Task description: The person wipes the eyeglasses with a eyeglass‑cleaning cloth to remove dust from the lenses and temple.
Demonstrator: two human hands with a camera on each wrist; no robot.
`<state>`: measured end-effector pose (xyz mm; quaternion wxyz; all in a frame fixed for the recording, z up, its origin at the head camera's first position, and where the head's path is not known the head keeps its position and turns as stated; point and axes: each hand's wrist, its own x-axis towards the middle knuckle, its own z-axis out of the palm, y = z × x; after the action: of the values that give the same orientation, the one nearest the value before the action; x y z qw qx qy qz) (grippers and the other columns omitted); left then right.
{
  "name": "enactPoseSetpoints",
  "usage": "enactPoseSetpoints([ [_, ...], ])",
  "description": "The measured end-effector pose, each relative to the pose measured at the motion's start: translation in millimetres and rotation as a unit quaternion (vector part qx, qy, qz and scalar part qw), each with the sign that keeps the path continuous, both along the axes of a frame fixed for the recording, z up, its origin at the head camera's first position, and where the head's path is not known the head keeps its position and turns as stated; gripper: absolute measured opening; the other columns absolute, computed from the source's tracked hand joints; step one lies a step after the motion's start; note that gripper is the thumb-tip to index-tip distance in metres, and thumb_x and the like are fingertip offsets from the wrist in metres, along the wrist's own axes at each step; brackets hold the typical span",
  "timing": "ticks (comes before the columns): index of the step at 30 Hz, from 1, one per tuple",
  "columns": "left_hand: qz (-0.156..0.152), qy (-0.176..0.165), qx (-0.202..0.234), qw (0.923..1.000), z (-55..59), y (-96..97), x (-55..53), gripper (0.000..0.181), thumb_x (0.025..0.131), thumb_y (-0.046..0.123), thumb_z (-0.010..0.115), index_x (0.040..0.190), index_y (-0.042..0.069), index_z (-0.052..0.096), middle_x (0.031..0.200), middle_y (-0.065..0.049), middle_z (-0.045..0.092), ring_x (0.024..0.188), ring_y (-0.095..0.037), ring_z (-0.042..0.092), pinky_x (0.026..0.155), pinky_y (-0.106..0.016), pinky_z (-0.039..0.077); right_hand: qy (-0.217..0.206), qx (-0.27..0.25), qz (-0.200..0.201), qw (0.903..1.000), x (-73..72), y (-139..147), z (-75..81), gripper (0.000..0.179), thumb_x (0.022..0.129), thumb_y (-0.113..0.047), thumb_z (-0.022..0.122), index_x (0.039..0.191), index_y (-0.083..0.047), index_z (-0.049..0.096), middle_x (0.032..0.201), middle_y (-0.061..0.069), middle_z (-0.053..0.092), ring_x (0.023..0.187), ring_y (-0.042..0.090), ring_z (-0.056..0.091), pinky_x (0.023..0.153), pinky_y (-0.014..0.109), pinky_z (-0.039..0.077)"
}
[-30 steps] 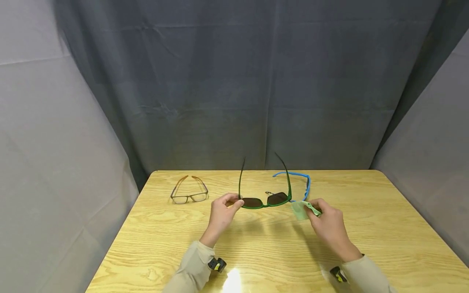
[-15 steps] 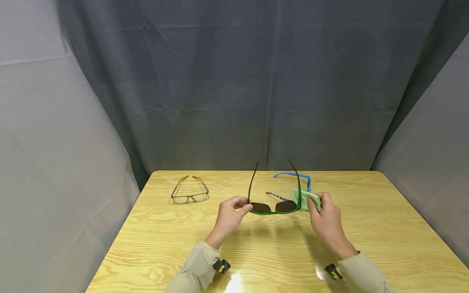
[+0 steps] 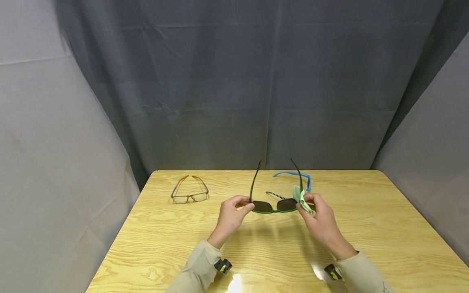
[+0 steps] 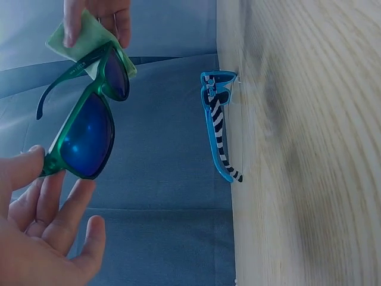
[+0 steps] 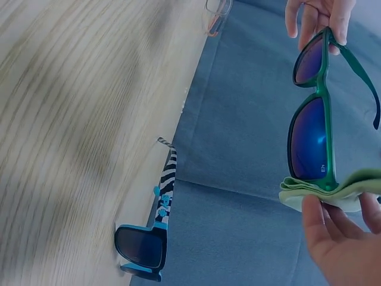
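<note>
Green-framed sunglasses (image 3: 274, 211) with dark lenses are held up above the table, temples unfolded and pointing away. My left hand (image 3: 231, 215) pinches their left corner between thumb and fingers. On the other side my right hand (image 3: 321, 219) grips a light green cloth (image 3: 305, 202) against the right corner of the frame. In the left wrist view the lenses (image 4: 89, 134) reflect blue, and the cloth (image 4: 89, 39) lies behind the far hinge. The right wrist view shows the cloth (image 5: 321, 193) folded over the frame's end, thumb and fingers pressing it.
Blue sunglasses (image 3: 308, 183) with a zebra-striped temple (image 3: 275, 195) lie on the table behind the held pair, partly hidden. Eyeglasses (image 3: 189, 198) with brownish-orange temples rest further left. A grey curtain (image 3: 205, 89) hangs behind the wooden table (image 3: 165, 244).
The sunglasses have shifted right and slightly lower in the head view. My right hand has moved left, bringing the cloth from beside the frame onto its right corner.
</note>
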<state>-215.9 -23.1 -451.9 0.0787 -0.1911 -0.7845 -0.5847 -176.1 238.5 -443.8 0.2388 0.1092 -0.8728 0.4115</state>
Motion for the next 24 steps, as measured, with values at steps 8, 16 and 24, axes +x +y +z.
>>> enactPoseSetpoints([
  [8,0.002,-0.004,0.000,1.0000,0.5,2.2,-0.4,0.022,0.087,0.023,0.070,0.102,0.006,0.071,0.087,0.002,0.069,0.091,-0.018,0.065,0.084,-0.043,0.050,0.049,-0.004,0.018,0.9986,1.5,2.7,1.9,0.015,0.097,-0.008,0.052,0.106,0.003,0.056,0.106,0.012,0.060,0.098,0.024,0.058,0.084,0.012,0.042],
  [16,-0.010,0.008,-0.003,0.9999,4.5,6.6,2.9,0.021,0.087,0.021,0.069,0.101,0.006,0.071,0.088,0.002,0.069,0.091,-0.018,0.064,0.083,-0.040,0.051,0.060,-0.008,-0.056,0.9966,0.2,1.0,4.2,0.019,0.080,0.001,0.073,0.091,-0.001,0.058,0.093,0.009,0.065,0.081,0.022,0.064,0.073,0.016,0.050],
  [24,-0.021,0.018,-0.003,0.9996,4.4,8.1,4.2,0.017,0.089,0.022,0.068,0.099,0.009,0.070,0.088,0.002,0.068,0.092,-0.018,0.065,0.084,-0.040,0.051,0.029,-0.020,-0.095,0.9949,3.8,0.7,7.7,0.029,0.079,-0.005,0.075,0.104,0.001,0.062,0.092,0.011,0.068,0.075,0.019,0.064,0.063,0.013,0.049],
])
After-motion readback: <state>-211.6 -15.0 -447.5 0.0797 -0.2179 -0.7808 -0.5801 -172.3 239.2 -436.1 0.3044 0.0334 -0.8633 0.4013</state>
